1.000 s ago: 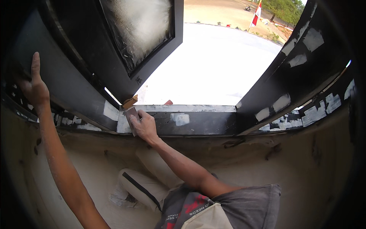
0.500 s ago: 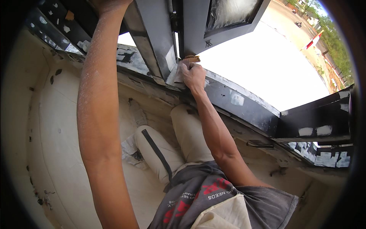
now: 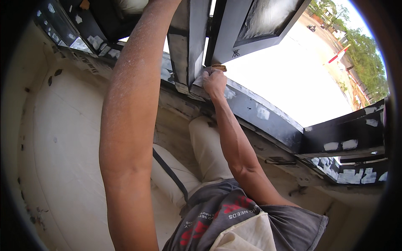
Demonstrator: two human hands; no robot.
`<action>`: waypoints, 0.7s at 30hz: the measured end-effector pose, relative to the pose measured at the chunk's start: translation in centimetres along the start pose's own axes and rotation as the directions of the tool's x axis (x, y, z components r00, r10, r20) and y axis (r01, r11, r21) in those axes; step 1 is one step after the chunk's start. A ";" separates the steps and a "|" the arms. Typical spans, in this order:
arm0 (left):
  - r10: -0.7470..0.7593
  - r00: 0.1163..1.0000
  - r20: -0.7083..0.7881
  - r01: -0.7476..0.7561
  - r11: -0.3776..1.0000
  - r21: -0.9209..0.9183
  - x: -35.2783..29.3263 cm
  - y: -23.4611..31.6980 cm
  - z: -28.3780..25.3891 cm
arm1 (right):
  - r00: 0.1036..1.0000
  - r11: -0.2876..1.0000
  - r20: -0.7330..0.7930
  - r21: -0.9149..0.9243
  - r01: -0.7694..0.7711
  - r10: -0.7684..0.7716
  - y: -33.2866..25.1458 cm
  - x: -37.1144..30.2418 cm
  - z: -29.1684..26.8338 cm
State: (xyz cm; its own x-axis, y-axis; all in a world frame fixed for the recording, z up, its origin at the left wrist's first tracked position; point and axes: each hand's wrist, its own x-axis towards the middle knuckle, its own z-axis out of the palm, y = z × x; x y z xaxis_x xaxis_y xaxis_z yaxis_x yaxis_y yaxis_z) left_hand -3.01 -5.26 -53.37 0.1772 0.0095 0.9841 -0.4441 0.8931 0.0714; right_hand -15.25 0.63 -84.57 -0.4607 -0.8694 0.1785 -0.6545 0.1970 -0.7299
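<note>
My right hand (image 3: 215, 82) is closed around a folded brown piece of what looks like sandpaper (image 3: 219, 67). It presses at the corner where an upright grey post (image 3: 197, 46) meets the window frame's sill (image 3: 255, 106). The sill has pale filler patches, and a whitish smear shows beside my fingers. My left arm (image 3: 130, 125), dusted with white powder, reaches up past the frame. Its hand lies beyond the top edge, so its fingers are hidden.
A grey window sash (image 3: 226, 46) with a cloudy pane stands open outward. Dark, patched frame bars (image 3: 343, 136) run along the right. Below the sill is a pale, curved surface (image 3: 67, 138) under my legs. Outside are bright ground, a red-and-white flag (image 3: 338, 54) and trees (image 3: 364, 54).
My left arm has swung to the right, and its hand has passed out of the top of the view. The right hand stays at the post's foot, still gripping the sandpaper. The view has shifted slightly.
</note>
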 end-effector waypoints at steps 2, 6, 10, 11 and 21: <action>-0.025 1.000 0.009 0.025 0.997 0.070 -0.3 0.3 -0.1 | 1.000 1.000 -0.002 -0.016 0.006 -0.006 -0.1 0.4 -0.1; 0.003 1.000 -0.023 -0.003 1.000 -0.004 -0.1 -0.1 -0.3 | 0.994 0.996 0.065 -0.019 0.091 -0.089 0.3 -0.8 0.2; -0.020 0.999 -0.028 0.021 1.000 0.010 -0.2 0.5 0.0 | 1.000 1.000 0.029 -0.019 0.007 -0.006 1.0 0.3 0.3; -0.019 0.999 -0.034 0.020 0.999 0.028 -0.2 0.4 -0.1 | 0.999 0.999 0.037 -0.041 0.023 -0.021 0.5 0.2 0.3; -0.046 0.999 -0.015 0.046 0.999 -0.020 -0.3 0.4 -0.3 | 0.995 0.998 0.091 -0.060 -0.031 0.036 -0.3 -0.1 0.1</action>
State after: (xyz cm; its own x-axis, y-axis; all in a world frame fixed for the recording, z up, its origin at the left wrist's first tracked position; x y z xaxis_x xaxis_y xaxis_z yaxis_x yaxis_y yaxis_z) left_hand -3.00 -4.78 -53.70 0.2105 -0.0249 0.9773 -0.4179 0.9014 0.1130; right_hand -14.96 0.61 -84.44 -0.4278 -0.8993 0.0912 -0.6749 0.2507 -0.6940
